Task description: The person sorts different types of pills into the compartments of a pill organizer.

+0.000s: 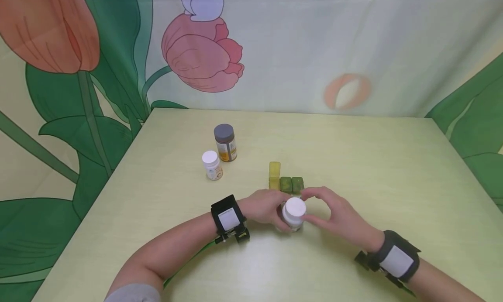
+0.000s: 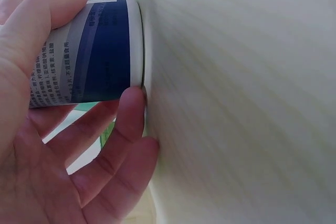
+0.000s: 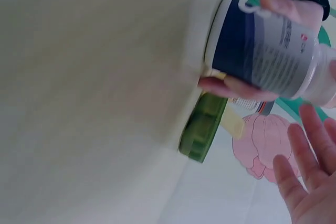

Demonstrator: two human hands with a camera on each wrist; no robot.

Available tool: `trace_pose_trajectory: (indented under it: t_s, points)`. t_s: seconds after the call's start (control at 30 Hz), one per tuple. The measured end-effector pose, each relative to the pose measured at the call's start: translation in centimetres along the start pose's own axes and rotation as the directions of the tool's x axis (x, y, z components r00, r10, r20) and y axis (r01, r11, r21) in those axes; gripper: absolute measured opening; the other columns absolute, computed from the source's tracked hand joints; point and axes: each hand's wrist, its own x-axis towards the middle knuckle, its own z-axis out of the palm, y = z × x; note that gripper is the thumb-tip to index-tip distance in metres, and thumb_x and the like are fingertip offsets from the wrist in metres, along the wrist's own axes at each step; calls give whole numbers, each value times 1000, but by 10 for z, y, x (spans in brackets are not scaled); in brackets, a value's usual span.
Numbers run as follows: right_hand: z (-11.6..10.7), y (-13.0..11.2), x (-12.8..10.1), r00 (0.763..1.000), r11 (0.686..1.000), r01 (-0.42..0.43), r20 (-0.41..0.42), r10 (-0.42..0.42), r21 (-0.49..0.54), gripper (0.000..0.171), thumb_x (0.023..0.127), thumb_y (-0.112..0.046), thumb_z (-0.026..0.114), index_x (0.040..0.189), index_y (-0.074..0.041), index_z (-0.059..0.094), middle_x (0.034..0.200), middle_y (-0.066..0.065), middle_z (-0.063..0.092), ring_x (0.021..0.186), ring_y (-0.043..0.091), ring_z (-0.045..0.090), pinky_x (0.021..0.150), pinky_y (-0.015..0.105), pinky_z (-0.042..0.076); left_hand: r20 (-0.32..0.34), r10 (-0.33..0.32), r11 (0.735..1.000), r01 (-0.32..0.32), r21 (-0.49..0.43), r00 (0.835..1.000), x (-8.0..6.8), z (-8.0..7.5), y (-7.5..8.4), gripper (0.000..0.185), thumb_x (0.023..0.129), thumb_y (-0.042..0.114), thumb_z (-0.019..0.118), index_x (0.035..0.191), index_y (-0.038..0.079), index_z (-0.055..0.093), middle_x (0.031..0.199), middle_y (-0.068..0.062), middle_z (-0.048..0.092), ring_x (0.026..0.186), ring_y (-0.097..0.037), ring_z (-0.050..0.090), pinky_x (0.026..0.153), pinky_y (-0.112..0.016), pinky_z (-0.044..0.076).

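Note:
A white-capped bottle [image 2: 100, 51] with a blue and grey printed label stands upright on the table. My left hand [image 1: 265, 206] grips its body from the left side, thumb and fingers around it. From the right, my right hand [image 1: 338, 214] holds thumb and index fingertips at opposite edges of the white cap [image 1: 295, 207]. Its other fingers spread away from the bottle in the right wrist view. Just behind the bottle are green blocks [image 1: 291, 185], side by side, and yellow blocks [image 1: 274, 175] to their left.
Farther back on the left, a small white bottle [image 1: 212, 165] stands close to a brown jar [image 1: 225, 142] with a dark grey lid. The pale table [image 1: 373, 162] ends at the back against a curtain [image 1: 283, 53] printed with flowers.

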Motion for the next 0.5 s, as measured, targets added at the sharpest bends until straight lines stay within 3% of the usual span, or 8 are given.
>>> trace_pose_trajectory:
  t_s: [0.13, 0.27, 0.37, 0.5]
  points:
    - [2, -5, -2, 999, 996, -20, 46, 17, 81, 59, 78, -1, 79, 131, -9, 53, 126, 2, 59, 116, 19, 54, 97, 28, 42, -3, 1, 1000, -1, -7, 1000, 0, 0, -2, 55, 71, 30, 88, 118, 14, 65, 106, 10, 66, 93, -1, 57, 81, -21, 44]
    - [7, -8, 2, 996, 989, -48, 82, 37, 141, 61, 79, -3, 79, 133, -10, 51, 128, 1, 58, 119, 19, 53, 98, 35, 43, -6, 3, 1000, -3, -3, 1000, 0, 0, -3, 58, 72, 32, 88, 121, 14, 63, 103, 11, 65, 90, -1, 56, 78, -20, 44]
    - [11, -8, 6, 996, 985, -45, 77, 33, 167, 61, 78, -2, 80, 131, -7, 52, 125, 3, 59, 115, 19, 55, 94, 39, 46, -7, 4, 1000, -4, -8, 1000, 0, 1, -3, 56, 72, 34, 87, 118, 13, 63, 98, 12, 64, 84, -2, 56, 74, -20, 44]
    - [11, -8, 10, 998, 971, -50, 46, 41, 232, 58, 77, 0, 80, 128, -6, 53, 122, 6, 60, 111, 17, 57, 93, 35, 48, 0, -2, 1000, 2, -19, 1000, 0, 1, -3, 53, 72, 34, 87, 115, 13, 63, 96, 12, 63, 82, -2, 56, 72, -19, 44]
